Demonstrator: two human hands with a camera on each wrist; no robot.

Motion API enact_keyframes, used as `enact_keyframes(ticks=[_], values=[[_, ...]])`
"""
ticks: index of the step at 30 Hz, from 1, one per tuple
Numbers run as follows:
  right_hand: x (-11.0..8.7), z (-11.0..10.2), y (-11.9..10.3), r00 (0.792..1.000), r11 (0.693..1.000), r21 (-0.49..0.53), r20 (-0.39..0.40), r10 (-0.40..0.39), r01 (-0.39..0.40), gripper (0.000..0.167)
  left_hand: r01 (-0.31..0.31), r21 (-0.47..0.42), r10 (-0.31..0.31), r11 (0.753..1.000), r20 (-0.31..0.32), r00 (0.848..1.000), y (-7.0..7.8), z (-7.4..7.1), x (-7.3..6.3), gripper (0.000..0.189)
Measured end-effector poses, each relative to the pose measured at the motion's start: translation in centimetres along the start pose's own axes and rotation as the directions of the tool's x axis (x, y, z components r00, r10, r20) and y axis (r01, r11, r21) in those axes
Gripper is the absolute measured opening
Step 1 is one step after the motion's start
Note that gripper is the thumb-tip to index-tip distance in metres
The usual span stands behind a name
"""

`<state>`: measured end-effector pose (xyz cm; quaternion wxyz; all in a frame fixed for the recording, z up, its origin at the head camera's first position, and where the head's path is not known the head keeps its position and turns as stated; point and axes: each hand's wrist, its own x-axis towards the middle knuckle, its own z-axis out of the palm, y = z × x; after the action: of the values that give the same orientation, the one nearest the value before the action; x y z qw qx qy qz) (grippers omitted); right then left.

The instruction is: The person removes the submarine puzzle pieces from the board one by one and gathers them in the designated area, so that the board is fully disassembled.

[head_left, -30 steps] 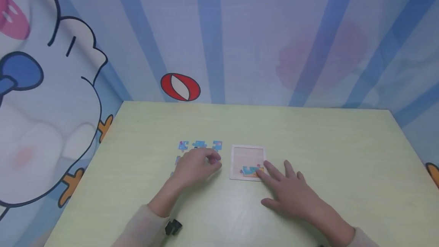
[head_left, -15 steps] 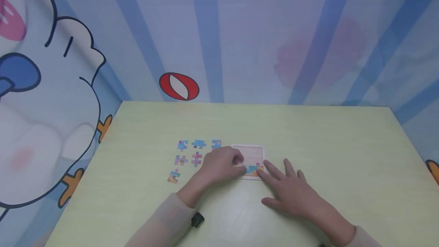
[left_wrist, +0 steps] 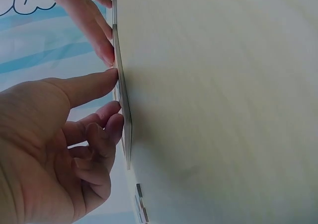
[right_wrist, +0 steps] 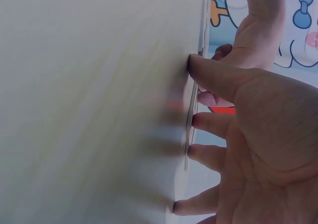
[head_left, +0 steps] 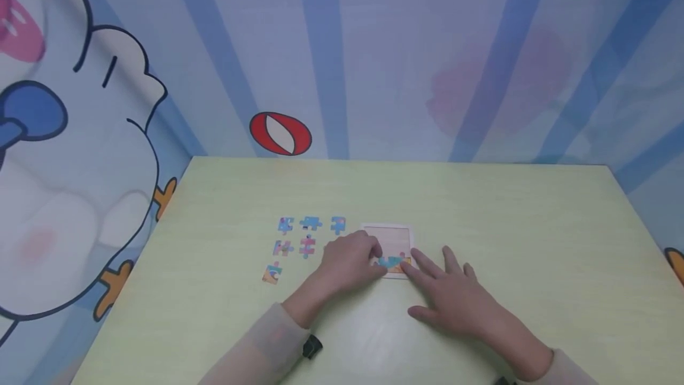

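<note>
A small jigsaw tray with a pale rim (head_left: 387, 225) lies mid-table. Joined blue-and-orange jigsaw pieces (head_left: 395, 262) fill part of its lower edge. Over the tray's left side, my left hand (head_left: 350, 260) curls its fingers and pinches a jigsaw piece, mostly hidden between thumb and fingers. My right hand (head_left: 454, 299) is spread at the lower right, its index fingertip touching the joined pieces near the tray's corner. In the left wrist view, the left thumb (left_wrist: 97, 86) reaches the tray's edge (left_wrist: 125, 105). In the right wrist view, several straight right fingers (right_wrist: 208, 157) touch the tray and table.
Several loose jigsaw pieces lie left of the tray, among them a blue one (head_left: 310, 223), a pink one (head_left: 307, 246) and an orange-and-blue one (head_left: 272, 273). The pale table (head_left: 507, 212) ends at a printed cloth backdrop (head_left: 385, 64).
My left hand has moved right from the loose pieces to the tray with a jigsaw piece, uncovering the pieces beneath it. My right hand has stayed in place.
</note>
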<state>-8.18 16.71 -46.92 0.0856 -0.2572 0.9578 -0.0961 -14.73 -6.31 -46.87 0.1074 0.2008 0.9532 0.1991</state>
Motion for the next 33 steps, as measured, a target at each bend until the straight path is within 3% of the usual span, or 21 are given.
enact_keyframes(ticks=[12, 33], values=[[0.00, -0.18, -0.14, 1.000, 1.000, -0.020, 0.011, 0.008, -0.007, 0.079, 0.026, 0.003, -0.026, 1.000, 0.010, 1.000, 0.41, 0.13, -0.12, 0.027], [0.02, -0.25, -0.16, 1.000, 1.000, -0.031, -0.003, -0.004, 0.004, 0.078, 0.005, -0.216, -0.010, 0.976, -0.022, 1.000, -0.55, -0.30, -0.46, 0.008]])
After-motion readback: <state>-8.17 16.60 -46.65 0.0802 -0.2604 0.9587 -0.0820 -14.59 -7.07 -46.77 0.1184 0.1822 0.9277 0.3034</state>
